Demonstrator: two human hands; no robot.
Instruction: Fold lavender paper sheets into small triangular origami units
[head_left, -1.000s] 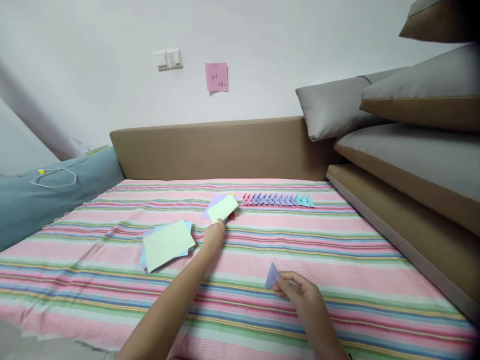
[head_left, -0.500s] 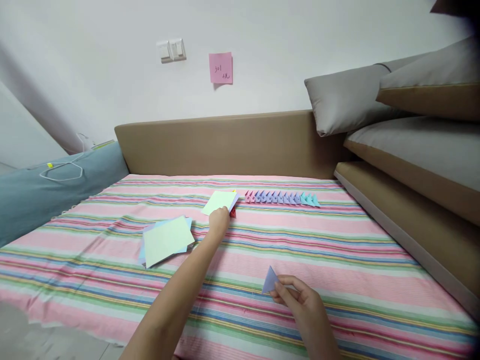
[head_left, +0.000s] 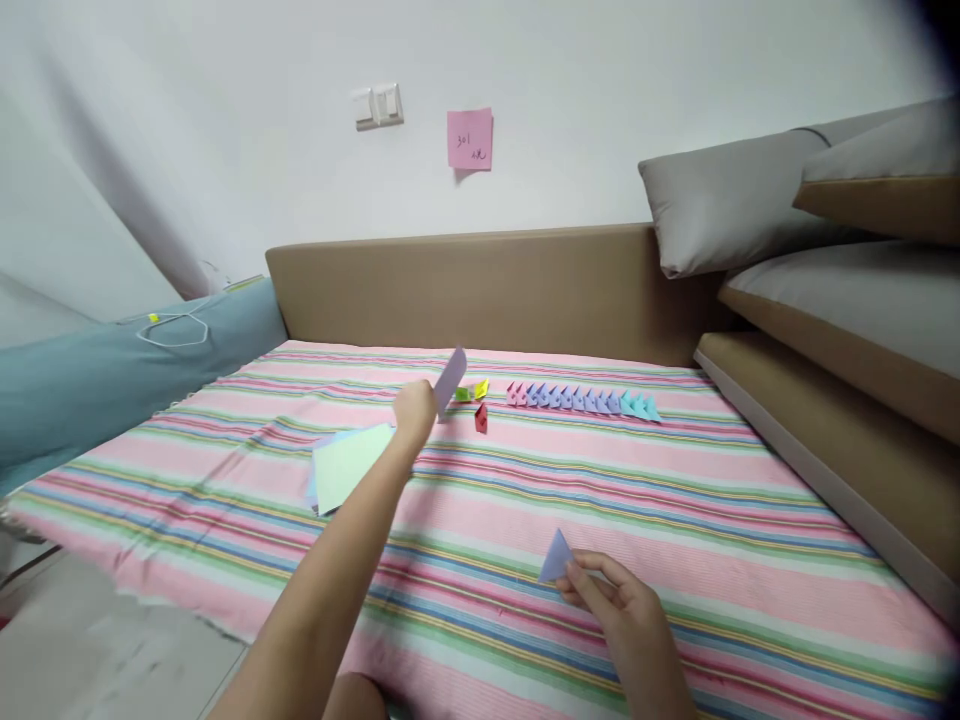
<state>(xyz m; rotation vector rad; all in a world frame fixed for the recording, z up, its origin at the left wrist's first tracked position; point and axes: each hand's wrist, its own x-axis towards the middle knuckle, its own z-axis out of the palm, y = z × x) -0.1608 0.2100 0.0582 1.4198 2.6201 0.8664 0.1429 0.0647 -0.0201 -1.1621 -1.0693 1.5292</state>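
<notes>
My left hand (head_left: 415,412) is closed on some paper (head_left: 450,382), raised above the bedding and tilted nearly upright. Its lavender face shows; how many sheets there are I cannot tell. Just right of it lie a green folded piece (head_left: 463,394), a yellow folded piece (head_left: 481,389) and a red folded piece (head_left: 481,418). Nearer me, my right hand (head_left: 611,592) pinches a small lavender folded paper triangle (head_left: 556,558), point up. Below my left hand, partly behind the forearm, sits a stack of paper sheets (head_left: 345,468) with pale green on top.
A row of folded paper pieces (head_left: 574,399) in pink, lavender and turquoise runs across the striped cloth (head_left: 540,480). Grey and brown cushions (head_left: 847,290) pile up at the right. A brown backrest (head_left: 465,290) stands behind, and a blue bolster (head_left: 225,318) lies left.
My left hand has lifted and tipped the paper and moved left, uncovering the green, yellow and red pieces. My right hand keeps the triangle. The view has shifted slightly.
</notes>
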